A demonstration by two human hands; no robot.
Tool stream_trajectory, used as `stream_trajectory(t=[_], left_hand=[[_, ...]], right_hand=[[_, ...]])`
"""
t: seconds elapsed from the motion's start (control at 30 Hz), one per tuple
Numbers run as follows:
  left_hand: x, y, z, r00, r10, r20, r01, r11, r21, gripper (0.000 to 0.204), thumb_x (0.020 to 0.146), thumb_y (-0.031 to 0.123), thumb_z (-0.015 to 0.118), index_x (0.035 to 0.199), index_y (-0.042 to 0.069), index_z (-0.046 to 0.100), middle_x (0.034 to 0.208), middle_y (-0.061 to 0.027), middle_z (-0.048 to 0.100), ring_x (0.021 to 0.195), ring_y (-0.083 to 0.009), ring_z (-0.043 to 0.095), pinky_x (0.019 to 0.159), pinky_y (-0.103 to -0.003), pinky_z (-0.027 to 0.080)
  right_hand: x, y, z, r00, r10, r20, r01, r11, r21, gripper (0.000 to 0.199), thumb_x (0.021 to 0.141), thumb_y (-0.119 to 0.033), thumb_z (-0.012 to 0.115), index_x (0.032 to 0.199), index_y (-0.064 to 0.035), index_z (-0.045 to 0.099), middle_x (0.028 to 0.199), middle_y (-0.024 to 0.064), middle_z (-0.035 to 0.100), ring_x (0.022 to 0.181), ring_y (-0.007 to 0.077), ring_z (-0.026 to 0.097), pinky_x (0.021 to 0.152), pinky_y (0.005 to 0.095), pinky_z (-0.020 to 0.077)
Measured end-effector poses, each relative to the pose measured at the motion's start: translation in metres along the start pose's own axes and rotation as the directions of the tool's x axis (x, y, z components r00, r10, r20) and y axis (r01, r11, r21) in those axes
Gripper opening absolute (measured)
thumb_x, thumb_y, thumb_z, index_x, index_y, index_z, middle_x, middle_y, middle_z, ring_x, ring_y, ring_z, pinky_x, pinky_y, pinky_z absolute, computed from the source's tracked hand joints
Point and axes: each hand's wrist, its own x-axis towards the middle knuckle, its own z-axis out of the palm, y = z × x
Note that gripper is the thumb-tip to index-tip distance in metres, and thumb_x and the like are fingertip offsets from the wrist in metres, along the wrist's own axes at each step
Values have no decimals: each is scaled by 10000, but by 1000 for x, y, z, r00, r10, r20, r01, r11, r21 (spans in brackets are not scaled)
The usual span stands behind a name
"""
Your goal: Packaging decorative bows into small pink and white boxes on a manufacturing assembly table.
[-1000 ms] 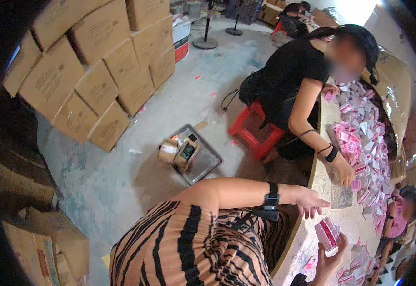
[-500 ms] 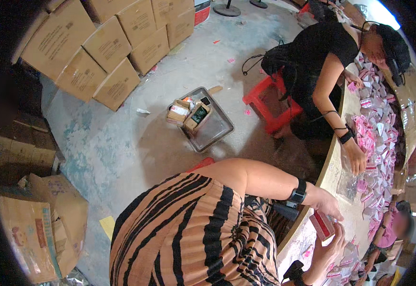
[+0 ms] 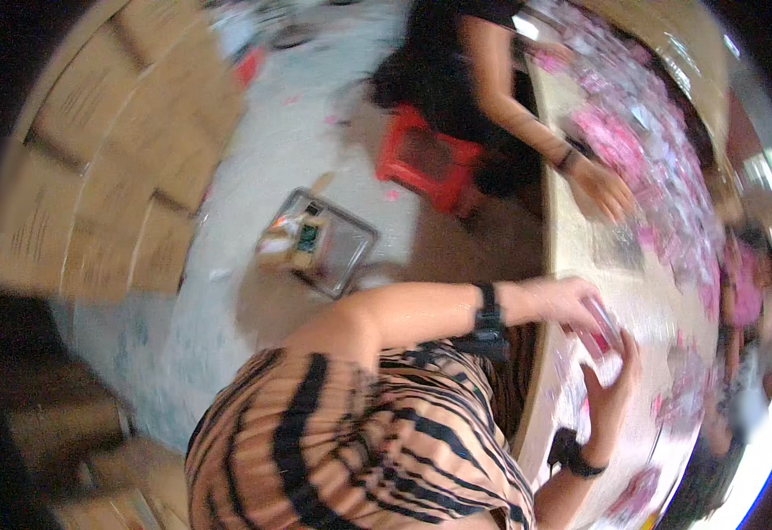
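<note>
A small pink-and-white box point(image 3: 601, 339), smeared by motion, is between my two hands above the table. My left hand point(image 3: 567, 302), on the arm with the black wrist device, grips its upper end with bent fingers. Below it, my right hand point(image 3: 614, 382) cups the lower end, thumb on the near side and fingers along the far side. Part of the box is hidden behind these fingers. Under both hands runs the pale tabletop point(image 3: 571, 247), with blurred pink and clear packets point(image 3: 642, 159) heaped along its far side.
A co-worker's hand point(image 3: 602, 188) reaches over the table, beside a red stool point(image 3: 425, 159). On the floor lies a metal tray point(image 3: 350, 265) with small open boxes point(image 3: 308, 237). Cartons point(image 3: 107, 203) are stacked at the left. Another person in pink point(image 3: 744, 283) is at the far right.
The view has swung, so the whole scene is shifted and blurred. In the picture, both my hands and the box sit higher, and the box appears turned more edge-on.
</note>
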Motion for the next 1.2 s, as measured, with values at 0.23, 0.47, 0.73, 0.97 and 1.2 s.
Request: stream_trajectory(t=[0.23,0.47,0.73,0.97,1.2], left_hand=[[16,14,-26,951,191,-245,-86,919,385,386,790,57,679,1145,-28,553,966,-131,656,868,-162,627,792,-283,503],[48,-8,-13,949,278,-151,-215,916,338,351,782,10,672,1112,-18,554,1035,-103,616,925,-145,600,794,-268,493],[63,-18,16,924,378,51,-334,739,585,381,792,7,646,1156,-8,534,1060,-97,593,957,-166,584,842,-283,467],[72,-34,32,909,416,14,-352,752,558,368,741,-22,658,1091,-2,549,1031,-142,575,949,-267,594,806,-331,490],[72,-31,35,909,412,64,-347,662,665,389,730,15,676,1087,-5,525,1022,-160,549,965,-327,547,837,-367,447]], right_hand=[[-39,33,-47,908,293,-300,-279,956,89,485,701,-100,735,1146,-59,547,1053,116,600,888,246,604,801,368,458],[-114,54,-78,766,519,-378,-524,846,100,100,776,-46,660,846,18,628,784,111,622,696,206,610,645,288,478],[-136,53,-16,761,648,-39,-638,758,132,113,777,-141,657,845,-51,651,817,99,602,733,255,612,751,353,455],[-101,65,12,852,516,-87,-524,843,-121,214,751,-191,683,933,-86,644,953,82,601,901,260,583,831,362,420],[-100,86,8,733,676,-82,-626,717,307,289,745,-216,692,978,-52,648,903,91,639,861,212,605,817,333,445]])
